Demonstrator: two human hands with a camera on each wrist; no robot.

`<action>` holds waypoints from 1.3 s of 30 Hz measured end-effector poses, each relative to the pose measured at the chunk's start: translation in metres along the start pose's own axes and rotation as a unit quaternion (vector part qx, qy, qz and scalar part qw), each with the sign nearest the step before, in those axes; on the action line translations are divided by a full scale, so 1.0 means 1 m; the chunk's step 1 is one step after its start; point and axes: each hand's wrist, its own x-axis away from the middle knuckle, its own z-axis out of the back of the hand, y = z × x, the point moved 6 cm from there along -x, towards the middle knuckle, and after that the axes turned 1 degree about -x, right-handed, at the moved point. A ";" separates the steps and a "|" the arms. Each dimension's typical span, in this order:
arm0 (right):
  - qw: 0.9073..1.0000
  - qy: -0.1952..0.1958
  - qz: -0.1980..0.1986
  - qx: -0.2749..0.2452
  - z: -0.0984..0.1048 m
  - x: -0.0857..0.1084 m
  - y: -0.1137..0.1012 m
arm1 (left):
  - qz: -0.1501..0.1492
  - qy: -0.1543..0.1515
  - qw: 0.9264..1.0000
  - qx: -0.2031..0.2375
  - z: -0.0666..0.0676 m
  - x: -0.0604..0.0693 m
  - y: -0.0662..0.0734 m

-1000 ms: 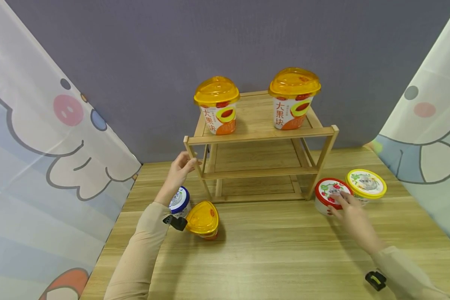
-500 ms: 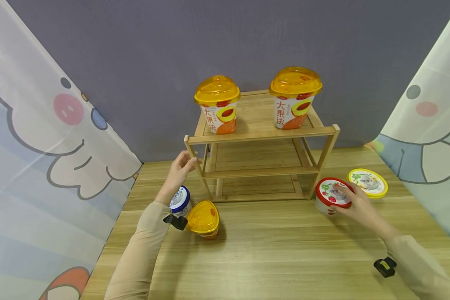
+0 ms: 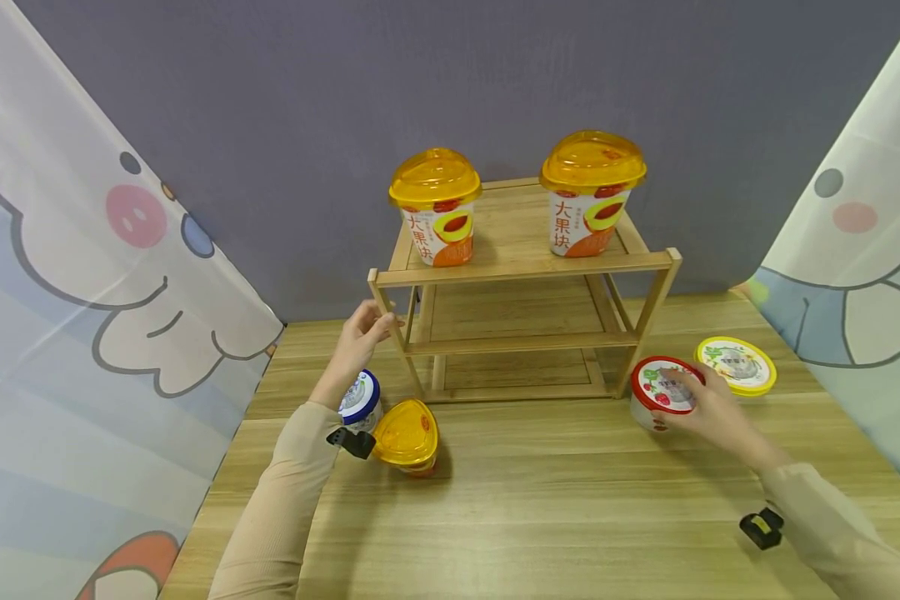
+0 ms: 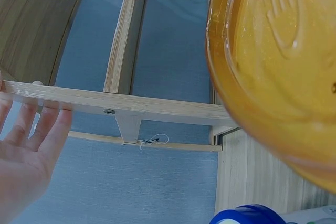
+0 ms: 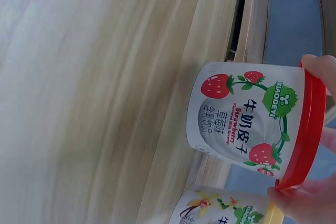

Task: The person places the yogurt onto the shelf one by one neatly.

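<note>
Red-lidded cup, label reading "Strawberry", is upright at the right front foot of the wooden rack; cannot tell whether its base bears on the worktop. Right hand: grip clamped on the cup's lid, thumb and fingers on opposite sides of the rim. Yellow-lidded cup stands near it, farther right; contact between the two not determinable. Left hand: grip closed around the left front post of the rack, below the top shelf. Blue-lidded cup sits on the worktop below that hand, partly hidden by the forearm; amber-lidded cup just beside it. Top shelf carries two more amber-lidded cups, left one and right one, upright and well apart. Grey backdrop behind.
</note>
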 end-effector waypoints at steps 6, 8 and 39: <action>0.998 0.048 0.001 0.030 -0.003 0.004 -0.006 | 0.001 -0.001 1.000 0.009 -0.001 0.001 0.005; 0.997 0.063 0.000 0.036 -0.003 0.005 -0.010 | 0.002 0.000 1.000 0.009 -0.002 0.004 0.011; 0.974 -0.054 -0.107 -0.191 -0.014 0.022 0.024 | -0.011 0.003 1.000 -0.007 0.001 0.000 -0.001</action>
